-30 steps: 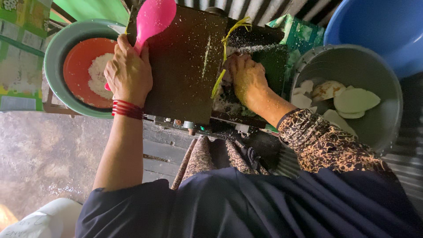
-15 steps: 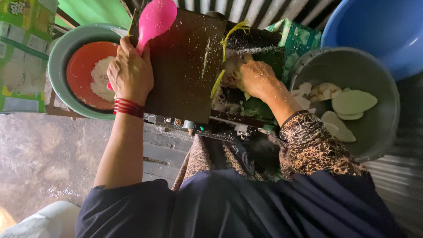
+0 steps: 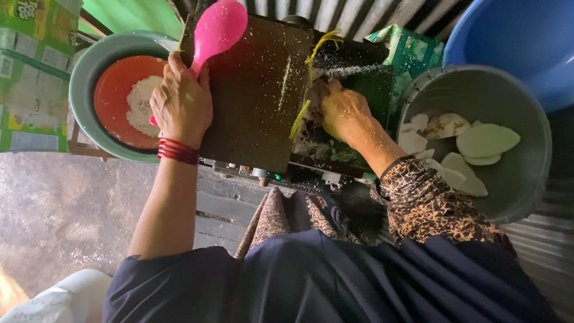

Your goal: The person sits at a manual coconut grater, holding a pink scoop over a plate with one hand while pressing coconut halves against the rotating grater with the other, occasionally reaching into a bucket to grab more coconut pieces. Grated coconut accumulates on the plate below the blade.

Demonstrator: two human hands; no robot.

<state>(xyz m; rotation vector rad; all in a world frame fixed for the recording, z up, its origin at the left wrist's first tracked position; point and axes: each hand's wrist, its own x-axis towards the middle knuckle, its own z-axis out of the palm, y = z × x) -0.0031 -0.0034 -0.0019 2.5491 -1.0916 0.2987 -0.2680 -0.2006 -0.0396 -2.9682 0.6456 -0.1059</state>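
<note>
While the left hand (image 3: 181, 106) grips a pink spoon (image 3: 210, 37), the right hand (image 3: 342, 112) presses something unclear into the grater (image 3: 254, 90); grated heap (image 3: 142, 106) small at 9 o'clock, several white pieces (image 3: 472, 149) left at 3.

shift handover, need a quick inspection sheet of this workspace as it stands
surface: dark machine speckled with white flecks, on a wooden stand.
job's things: pink spoon; white gratings in the red bowl, which sits inside a green basin; white pieces in the grey tub.
clutter: blue tub; green box; green packet.
grips: left hand closed on the spoon handle; right hand pressed at the machine's flecked opening, fingers curled, contents hidden.
cables: nothing seen.
surroundings: corrugated metal sheet behind; concrete floor.
</note>
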